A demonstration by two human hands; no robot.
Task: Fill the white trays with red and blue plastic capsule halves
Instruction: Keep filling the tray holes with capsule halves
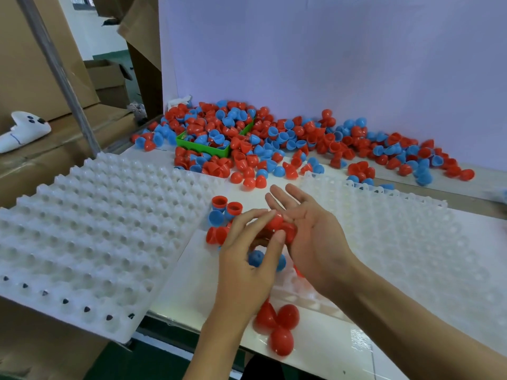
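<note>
Pinching glossy red dome halves — both hands, L & R.

Two white trays: one on the left, one on the right

One green bin at the far side, half buried in capsule halves

One big heap of red and blue halves along the far wall, too many and too jumbled to count

Three red halves in a cluster at the near edge

About five halves just left of the hands, some red, some blue; others are hidden behind the fingers

Two hands: left and right

One white plush toy at far left
</note>
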